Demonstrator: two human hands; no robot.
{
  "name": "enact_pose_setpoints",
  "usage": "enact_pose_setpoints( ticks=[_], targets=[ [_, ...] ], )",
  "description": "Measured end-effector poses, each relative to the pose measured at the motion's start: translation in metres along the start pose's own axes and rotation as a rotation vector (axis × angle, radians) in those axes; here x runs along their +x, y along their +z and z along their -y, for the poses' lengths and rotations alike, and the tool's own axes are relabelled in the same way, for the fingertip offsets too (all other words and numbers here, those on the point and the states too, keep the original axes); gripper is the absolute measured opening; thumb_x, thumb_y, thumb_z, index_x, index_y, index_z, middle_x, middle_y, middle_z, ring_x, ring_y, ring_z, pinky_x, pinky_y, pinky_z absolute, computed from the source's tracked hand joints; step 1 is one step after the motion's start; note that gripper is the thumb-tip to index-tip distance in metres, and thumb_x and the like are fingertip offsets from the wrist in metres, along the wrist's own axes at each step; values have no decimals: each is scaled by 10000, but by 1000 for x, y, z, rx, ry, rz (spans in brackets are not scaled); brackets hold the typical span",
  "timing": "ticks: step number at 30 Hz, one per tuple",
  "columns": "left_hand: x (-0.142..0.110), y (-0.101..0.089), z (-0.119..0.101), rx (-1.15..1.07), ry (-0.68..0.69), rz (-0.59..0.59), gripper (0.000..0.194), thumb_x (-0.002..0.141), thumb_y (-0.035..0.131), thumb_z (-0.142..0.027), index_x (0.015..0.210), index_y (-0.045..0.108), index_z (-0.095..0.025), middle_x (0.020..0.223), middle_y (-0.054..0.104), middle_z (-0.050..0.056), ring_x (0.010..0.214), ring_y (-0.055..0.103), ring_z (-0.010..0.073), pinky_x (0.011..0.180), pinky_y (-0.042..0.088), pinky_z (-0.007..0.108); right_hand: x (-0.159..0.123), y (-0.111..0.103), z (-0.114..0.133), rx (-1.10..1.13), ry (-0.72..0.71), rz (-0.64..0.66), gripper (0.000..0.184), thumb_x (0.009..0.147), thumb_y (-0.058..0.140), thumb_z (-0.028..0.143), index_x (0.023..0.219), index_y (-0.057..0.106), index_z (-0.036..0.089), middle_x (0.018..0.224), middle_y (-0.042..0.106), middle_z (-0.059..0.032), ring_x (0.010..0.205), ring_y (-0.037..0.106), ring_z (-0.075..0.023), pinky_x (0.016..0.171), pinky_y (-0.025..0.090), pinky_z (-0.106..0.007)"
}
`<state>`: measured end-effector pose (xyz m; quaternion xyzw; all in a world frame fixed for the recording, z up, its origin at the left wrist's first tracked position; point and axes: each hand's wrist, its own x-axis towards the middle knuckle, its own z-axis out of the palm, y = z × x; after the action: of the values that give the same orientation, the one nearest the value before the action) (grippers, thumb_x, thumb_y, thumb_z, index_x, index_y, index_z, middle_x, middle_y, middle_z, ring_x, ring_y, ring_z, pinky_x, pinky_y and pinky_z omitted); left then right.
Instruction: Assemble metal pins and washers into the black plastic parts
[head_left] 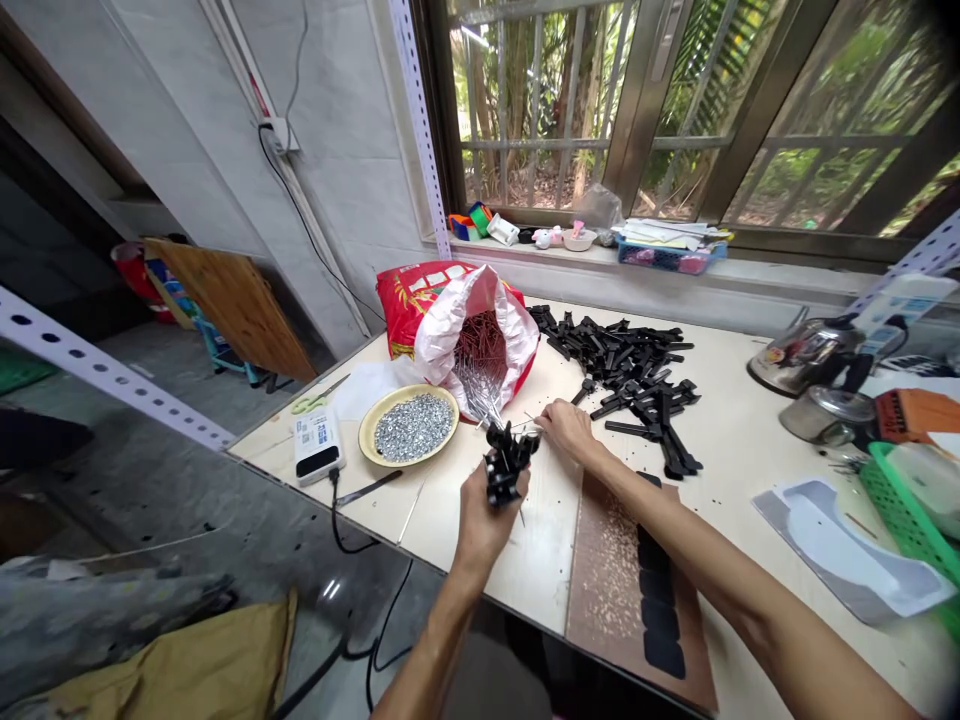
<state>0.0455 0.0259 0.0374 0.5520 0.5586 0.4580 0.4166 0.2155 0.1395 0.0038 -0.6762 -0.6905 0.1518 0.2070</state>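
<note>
A pale surface (727,410); on it, an open red sack (437,335) of metal rods (480,350), black plastic parts (626,355) to its right, a cream bowl (366,437) of metal nuts (412,428) to its left. In the left hand (480,515), fingers curled round a bundle of black parts (507,466) before the sack. By that bundle, the right hand (573,431), fingers drawn in near a thin rod (529,418); cannot tell if holding it.
</note>
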Motion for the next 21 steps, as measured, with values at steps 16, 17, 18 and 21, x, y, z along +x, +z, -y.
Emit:
enact_pose_setpoints(
  ticks=[16, 17, 18, 21],
  targets=[
    [11, 3, -1, -171, -137, 1, 268, 566, 733, -297, 766, 685, -124, 671, 677, 45, 663, 624, 203, 614, 485, 282, -82, -97, 72, 963, -396, -235, 385, 844, 573, 341, 1192, 433, 256, 800, 631, 6, 773, 639, -158, 738, 512, -322],
    [10, 5, -3, -195, -141, 21, 271, 558, 734, -291, 763, 681, -122, 659, 669, 40, 640, 617, 195, 599, 482, 280, -88, -96, 76, 968, -415, -240, 356, 842, 583, 345, 1162, 452, 260, 811, 632, 5, 794, 644, -162, 753, 515, -329],
    [9, 6, -6, -214, -150, 39, 270, 552, 732, -282, 760, 676, -119, 650, 662, 36, 621, 611, 188, 585, 478, 278, -92, -95, 78, 959, -437, -241, 327, 841, 591, 349, 1133, 473, 262, 828, 633, 3, 810, 648, -165, 763, 518, -332],
    [4, 9, -18, -225, -180, 77, 234, 552, 710, -240, 738, 658, -107, 634, 645, 32, 590, 592, 170, 563, 465, 271, -96, -84, 77, 897, -496, -243, 251, 840, 605, 343, 1066, 532, 260, 904, 635, -9, 846, 650, -169, 795, 518, -338]
  ],
)
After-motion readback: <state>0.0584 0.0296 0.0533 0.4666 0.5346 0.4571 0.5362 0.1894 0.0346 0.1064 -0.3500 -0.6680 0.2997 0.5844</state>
